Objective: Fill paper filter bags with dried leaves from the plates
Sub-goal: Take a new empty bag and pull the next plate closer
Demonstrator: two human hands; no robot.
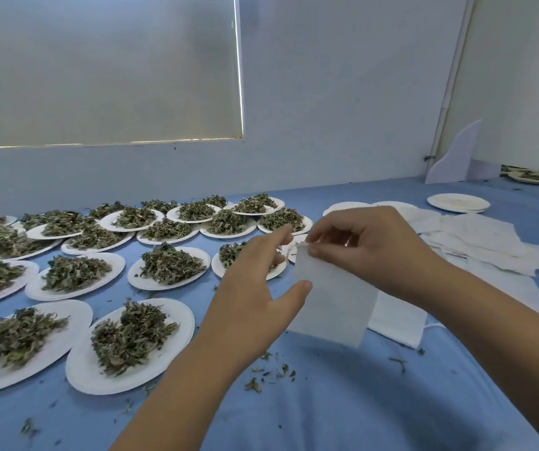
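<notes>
light: dim, cool | glare: blind [99, 70] edges | shadows: soft | frame edges: bowed, wide-angle

Plain bluish-white wall [326, 92] right in front of me, with a big window [99, 70] on the left behind a grey roller blind. Daylight only leaks in as thin bright lines down its right edge and along the bottom. My bench [359, 402] has a blue cloth over it. In the right corner a white conduit [450, 76] runs up the wall, and a white cut-out board [456, 154] stands below it.
</notes>
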